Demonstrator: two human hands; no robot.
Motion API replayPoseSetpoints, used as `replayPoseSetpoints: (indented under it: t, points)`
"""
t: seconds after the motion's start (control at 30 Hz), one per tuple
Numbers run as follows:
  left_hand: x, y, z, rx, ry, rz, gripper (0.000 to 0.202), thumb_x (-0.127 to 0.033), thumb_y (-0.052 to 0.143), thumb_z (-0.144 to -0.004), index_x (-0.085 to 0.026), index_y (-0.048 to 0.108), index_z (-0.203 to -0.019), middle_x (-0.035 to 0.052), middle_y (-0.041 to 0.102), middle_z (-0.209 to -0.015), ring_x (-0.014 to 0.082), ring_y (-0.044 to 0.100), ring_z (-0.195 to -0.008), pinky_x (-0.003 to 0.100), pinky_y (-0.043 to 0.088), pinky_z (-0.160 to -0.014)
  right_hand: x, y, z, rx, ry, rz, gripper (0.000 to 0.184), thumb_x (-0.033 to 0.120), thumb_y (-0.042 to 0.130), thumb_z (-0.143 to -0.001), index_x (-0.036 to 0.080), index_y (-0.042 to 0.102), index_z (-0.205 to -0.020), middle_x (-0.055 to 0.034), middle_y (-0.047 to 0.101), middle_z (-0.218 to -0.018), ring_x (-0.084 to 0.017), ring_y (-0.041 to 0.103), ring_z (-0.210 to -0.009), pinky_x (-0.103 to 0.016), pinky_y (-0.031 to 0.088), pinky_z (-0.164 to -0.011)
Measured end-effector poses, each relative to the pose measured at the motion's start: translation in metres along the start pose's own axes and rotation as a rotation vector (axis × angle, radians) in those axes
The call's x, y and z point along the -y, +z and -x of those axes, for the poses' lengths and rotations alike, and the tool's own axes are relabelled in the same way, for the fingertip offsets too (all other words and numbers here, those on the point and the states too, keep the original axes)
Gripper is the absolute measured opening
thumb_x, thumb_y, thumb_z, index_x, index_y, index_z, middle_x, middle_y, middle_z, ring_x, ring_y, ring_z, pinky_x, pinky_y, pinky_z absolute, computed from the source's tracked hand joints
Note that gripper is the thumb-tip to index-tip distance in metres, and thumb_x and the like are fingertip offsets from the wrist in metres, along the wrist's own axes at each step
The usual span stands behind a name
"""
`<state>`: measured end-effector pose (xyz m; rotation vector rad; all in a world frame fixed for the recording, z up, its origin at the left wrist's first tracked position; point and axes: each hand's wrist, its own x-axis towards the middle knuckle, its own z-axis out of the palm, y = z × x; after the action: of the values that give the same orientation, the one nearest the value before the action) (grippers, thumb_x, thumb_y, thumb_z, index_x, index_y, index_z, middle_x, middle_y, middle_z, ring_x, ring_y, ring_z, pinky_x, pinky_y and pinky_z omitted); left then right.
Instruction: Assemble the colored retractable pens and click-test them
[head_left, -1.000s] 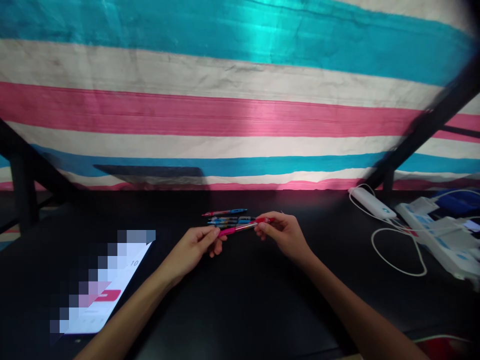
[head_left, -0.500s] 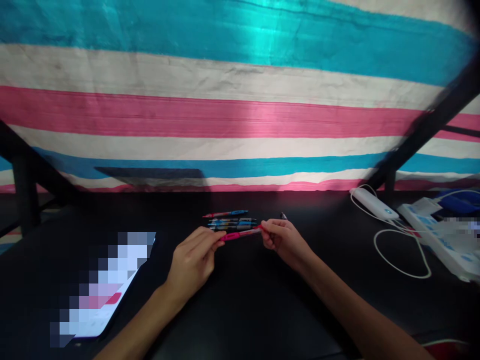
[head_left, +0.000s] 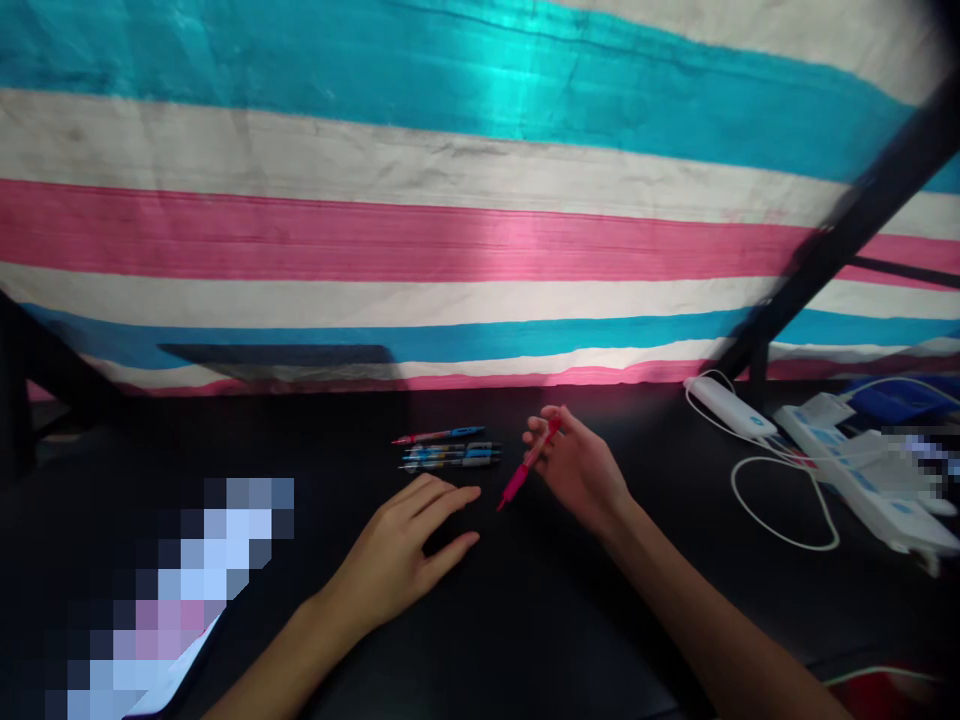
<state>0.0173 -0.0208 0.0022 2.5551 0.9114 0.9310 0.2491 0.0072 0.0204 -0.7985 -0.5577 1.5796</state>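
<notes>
My right hand (head_left: 581, 468) holds a pink pen (head_left: 525, 470) by its upper end, the pen slanting down to the left with its tip near the black table (head_left: 525, 620). My left hand (head_left: 409, 545) lies flat on the table with its fingers stretched out, holding nothing, just left of the pen's tip. A small row of pens (head_left: 448, 450) lies on the table behind both hands, one red and blue, the others dark with blue markings.
A lit, blurred screen (head_left: 172, 590) lies at the front left. At the right are a white power bank (head_left: 726, 405), a looping white cable (head_left: 780, 500) and a white power strip (head_left: 870, 480). A striped cloth (head_left: 450, 220) hangs behind the table.
My left hand let go of the pink pen and dropped flat onto the table. The right hand kept the pen and swung it from level to a slant.
</notes>
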Motion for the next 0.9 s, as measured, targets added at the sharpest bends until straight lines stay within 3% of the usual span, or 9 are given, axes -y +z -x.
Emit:
replayPoseSetpoints:
  t: [0.1, 0.17, 0.27, 0.4, 0.5, 0.63, 0.8, 0.9]
  points:
    - [0.004, -0.002, 0.0, 0.009, -0.052, 0.001, 0.025, -0.023, 0.056, -0.086, -0.02, 0.061, -0.11, 0.0087, 0.065, -0.098, 0.0196, 0.059, -0.091, 0.033, 0.05, -0.081, 0.013, -0.004, -0.001, 0.034, -0.065, -0.022, 0.012, 0.037, 0.052, -0.082, 0.025, 0.055, -0.083, 0.0028, 0.049, -0.067, -0.014, 0.051, -0.062, -0.03, 0.046, -0.068]
    - [0.007, -0.003, 0.001, 0.001, -0.075, -0.002, 0.02, -0.022, 0.054, -0.087, -0.02, 0.063, -0.105, 0.0083, 0.065, -0.096, 0.0196, 0.059, -0.091, 0.032, 0.05, -0.081, 0.019, -0.007, 0.0, 0.062, -0.117, -0.042, 0.013, 0.035, 0.049, -0.083, 0.024, 0.052, -0.077, 0.0043, 0.038, -0.059, -0.012, 0.041, -0.05, -0.028, 0.043, -0.059]
    - [0.009, -0.003, 0.001, 0.014, -0.093, -0.004, 0.017, -0.021, 0.052, -0.087, -0.021, 0.063, -0.101, 0.0072, 0.065, -0.092, 0.019, 0.059, -0.087, 0.032, 0.049, -0.079, 0.025, -0.011, 0.003, 0.102, -0.134, -0.058, 0.027, 0.04, 0.045, -0.083, 0.022, 0.04, -0.063, 0.0058, 0.026, -0.053, -0.01, 0.021, -0.042, -0.024, 0.028, -0.042]
    - [0.009, -0.003, 0.0, 0.065, -0.095, -0.015, 0.016, -0.02, 0.05, -0.089, -0.02, 0.064, -0.095, 0.0064, 0.064, -0.088, 0.0185, 0.058, -0.083, 0.031, 0.048, -0.076, 0.025, -0.012, 0.007, 0.119, -0.024, -0.036, 0.034, 0.036, 0.043, -0.079, 0.022, 0.023, -0.055, 0.0071, 0.015, -0.049, -0.01, 0.007, -0.042, -0.024, 0.014, -0.037]
    - [0.011, -0.003, -0.001, 0.09, -0.098, -0.027, 0.016, -0.02, 0.048, -0.089, -0.02, 0.064, -0.093, 0.0059, 0.064, -0.087, 0.0184, 0.058, -0.082, 0.031, 0.047, -0.075, 0.023, -0.007, 0.01, 0.125, 0.044, -0.063, 0.032, 0.033, 0.042, -0.076, 0.022, 0.021, -0.055, 0.0074, 0.012, -0.048, -0.01, 0.005, -0.042, -0.024, 0.011, -0.037]
    - [0.014, -0.003, 0.0, 0.11, -0.107, -0.051, 0.016, -0.023, 0.048, -0.09, -0.02, 0.064, -0.092, 0.0054, 0.064, -0.086, 0.0185, 0.059, -0.082, 0.031, 0.047, -0.076, 0.021, -0.002, 0.012, 0.129, 0.071, -0.063, 0.034, 0.045, 0.04, -0.079, 0.022, 0.026, -0.057, 0.0077, 0.015, -0.05, -0.009, 0.006, -0.042, -0.023, 0.011, -0.037]
    - [0.017, -0.003, 0.0, 0.116, -0.113, -0.065, 0.016, -0.022, 0.047, -0.09, -0.02, 0.064, -0.092, 0.005, 0.064, -0.086, 0.0184, 0.058, -0.082, 0.031, 0.046, -0.077, 0.019, -0.004, 0.01, 0.118, 0.074, -0.079, 0.028, 0.032, 0.044, -0.074, 0.022, 0.026, -0.056, 0.0082, 0.014, -0.048, -0.008, 0.006, -0.041, -0.023, 0.011, -0.037]
    - [0.017, -0.003, 0.0, 0.117, -0.118, -0.067, 0.016, -0.022, 0.047, -0.09, -0.021, 0.063, -0.091, 0.0048, 0.064, -0.085, 0.0184, 0.058, -0.081, 0.031, 0.046, -0.076, 0.018, -0.004, 0.009, 0.074, 0.087, -0.105, 0.029, 0.037, 0.043, -0.076, 0.022, 0.028, -0.056, 0.0082, 0.015, -0.047, -0.008, 0.006, -0.041, -0.023, 0.01, -0.037]
